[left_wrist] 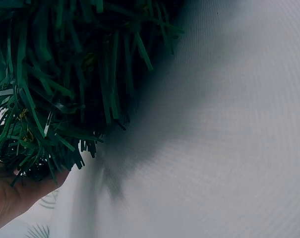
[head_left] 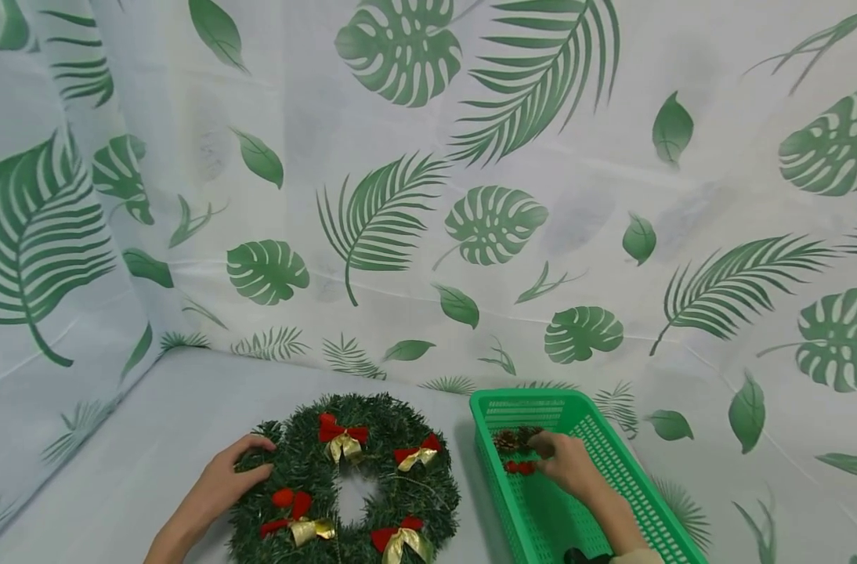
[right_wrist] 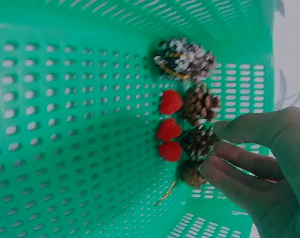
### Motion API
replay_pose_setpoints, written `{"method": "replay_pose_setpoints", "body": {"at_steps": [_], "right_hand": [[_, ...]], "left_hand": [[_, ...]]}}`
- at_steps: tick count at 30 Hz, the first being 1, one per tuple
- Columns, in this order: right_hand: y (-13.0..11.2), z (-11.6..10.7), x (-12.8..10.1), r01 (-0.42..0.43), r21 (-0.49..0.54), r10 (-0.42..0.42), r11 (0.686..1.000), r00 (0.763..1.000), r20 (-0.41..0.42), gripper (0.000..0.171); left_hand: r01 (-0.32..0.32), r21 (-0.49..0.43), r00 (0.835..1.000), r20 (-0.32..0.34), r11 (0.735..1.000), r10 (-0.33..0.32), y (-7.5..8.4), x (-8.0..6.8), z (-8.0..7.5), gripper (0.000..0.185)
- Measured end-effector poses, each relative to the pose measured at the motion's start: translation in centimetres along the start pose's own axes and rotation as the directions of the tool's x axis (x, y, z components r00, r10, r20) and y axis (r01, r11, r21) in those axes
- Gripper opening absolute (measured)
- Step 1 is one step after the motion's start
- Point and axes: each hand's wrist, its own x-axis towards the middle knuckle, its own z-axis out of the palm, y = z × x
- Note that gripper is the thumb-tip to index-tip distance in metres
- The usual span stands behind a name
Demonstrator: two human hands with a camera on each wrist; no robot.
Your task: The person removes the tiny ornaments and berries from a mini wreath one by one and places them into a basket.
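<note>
A green tinsel wreath (head_left: pixel 428 486) lies on the table, trimmed with several red and gold bows. My left hand (head_left: pixel 220 482) grips its left edge, fingers and thumb partly sunk in the tinsel; in the left wrist view the hand (left_wrist: pixel 21 196) shows only partly beneath the greenery. My right hand (head_left: pixel 569 466) reaches into a green plastic basket (head_left: pixel 486 419). In the right wrist view, thumb and fingers of that hand (right_wrist: pixel 264 168) pinch the near end of a white-tipped pine cone (right_wrist: pixel 198 141), which sits between a brown pine cone (right_wrist: pixel 199 104) and a smaller one (right_wrist: pixel 192 174).
Several red berry-like pieces (right_wrist: pixel 169 129) lie beside the cones. A larger frosted pine cone (right_wrist: pixel 184 57) with a gold cord is at the end of the row. A leaf-patterned white cloth (head_left: pixel 400 313) hangs behind the white table (head_left: pixel 210 392). Something black (head_left: pixel 580 556) shows by the right wrist.
</note>
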Motion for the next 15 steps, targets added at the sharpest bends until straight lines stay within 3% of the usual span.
{"method": "replay_pose_setpoints", "body": {"at_steps": [9, 15], "right_hand": [[-2.2, -1.0, -0.7, 0.001, 0.051, -0.001, 0.999, 1.0, 0.002, 0.025], [-3.6, -1.5, -1.0, 0.023, 0.089, -0.02, 0.996, 0.999, -0.042, 0.022]], "left_hand": [[0.014, -0.022, 1.0, 0.003, 1.0, -0.014, -0.2, 0.1, 0.1, 0.039], [0.011, -0.02, 1.0, 0.005, 1.0, -0.011, -0.1, 0.0, -0.1, 0.039]]}}
